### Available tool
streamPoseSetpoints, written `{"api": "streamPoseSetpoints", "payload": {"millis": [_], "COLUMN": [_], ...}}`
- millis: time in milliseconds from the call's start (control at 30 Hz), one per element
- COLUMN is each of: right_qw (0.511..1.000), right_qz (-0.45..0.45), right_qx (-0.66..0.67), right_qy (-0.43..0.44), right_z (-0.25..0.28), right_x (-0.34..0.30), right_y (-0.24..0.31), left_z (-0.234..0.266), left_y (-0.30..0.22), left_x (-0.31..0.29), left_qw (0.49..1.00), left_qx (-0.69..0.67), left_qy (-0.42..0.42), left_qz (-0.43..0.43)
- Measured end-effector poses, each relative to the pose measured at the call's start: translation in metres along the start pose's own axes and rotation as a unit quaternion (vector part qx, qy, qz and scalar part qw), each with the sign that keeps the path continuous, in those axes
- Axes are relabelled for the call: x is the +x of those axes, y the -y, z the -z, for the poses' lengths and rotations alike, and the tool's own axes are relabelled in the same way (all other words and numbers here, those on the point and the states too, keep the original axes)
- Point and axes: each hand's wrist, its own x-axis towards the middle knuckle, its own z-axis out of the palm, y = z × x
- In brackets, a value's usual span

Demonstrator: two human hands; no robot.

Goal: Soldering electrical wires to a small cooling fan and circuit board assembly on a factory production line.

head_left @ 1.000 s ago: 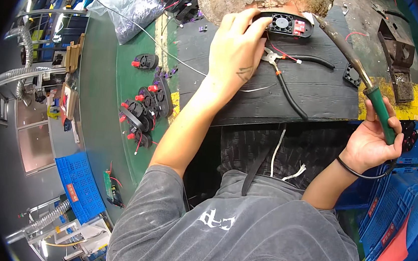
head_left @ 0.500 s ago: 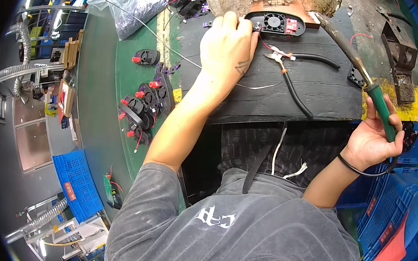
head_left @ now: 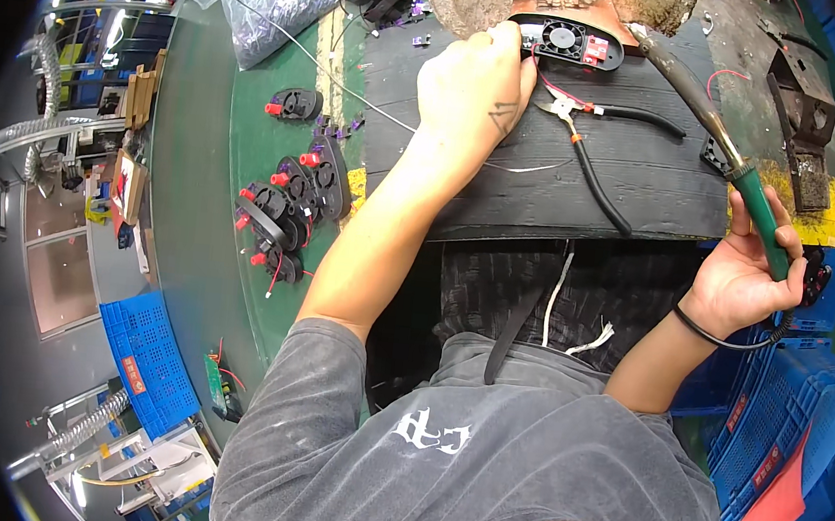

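Note:
My left hand (head_left: 472, 90) is closed at the left end of a black oval fan housing (head_left: 610, 60), its fingertips partly hidden behind the knuckles. In the housing sit a small round fan (head_left: 562, 39) and a red circuit board (head_left: 596, 49). A thin red wire runs from the housing toward the pliers. My right hand (head_left: 743, 277) grips the green handle of a soldering iron (head_left: 763, 218). The iron's shaft slants up and left, its tip end near the copper-coloured block (head_left: 616, 28) behind the housing; contact there cannot be made out. Black-handled pliers (head_left: 565, 110) lie spread just below the housing.
Several black fan housings with red parts (head_left: 288, 193) lie on the green surface at left. Behind them stands a clear bag of small parts (head_left: 271, 5). A rusty metal bracket (head_left: 797, 126) is at right. Blue crates (head_left: 784, 416) stand beside my right arm.
My left hand and the fan housing have shifted slightly right. The view has also moved a little. My right hand still holds the soldering iron in nearly the same place.

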Motion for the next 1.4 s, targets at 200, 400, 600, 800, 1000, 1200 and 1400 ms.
{"api": "streamPoseSetpoints", "payload": {"millis": [200,400,600,800,1000,1200,1400], "right_qw": [1.0,1.0,1.0,0.999,0.995,0.992,0.99], "right_qz": [-0.001,0.015,0.013,0.024,0.077,0.099,0.111], "right_qx": [0.01,-0.025,-0.028,-0.041,-0.066,-0.076,-0.088], "right_qy": [0.005,0.002,0.005,0.002,-0.012,0.0,0.006], "right_z": [0.001,0.001,-0.007,-0.012,-0.014,-0.02,-0.017], "right_x": [0.0,0.0,0.0,-0.007,-0.009,-0.014,-0.013], "right_y": [0.0,0.004,-0.001,0.003,0.017,0.028,0.03], "left_z": [0.02,0.066,0.04,0.033,0.001,-0.021,-0.017], "left_y": [0.001,0.016,0.009,-0.01,-0.031,-0.027,-0.018], "left_x": [-0.003,-0.049,-0.073,-0.026,0.035,0.077,0.063], "left_qw": [1.0,0.955,0.904,0.925,0.963,0.954,0.934], "left_qx": [-0.018,-0.255,-0.426,-0.363,-0.222,-0.237,-0.309], "left_qy": [0.022,0.117,0.023,-0.091,-0.149,-0.177,-0.168], "left_qz": [-0.005,-0.1,-0.021,-0.071,-0.042,-0.05,-0.059]}}
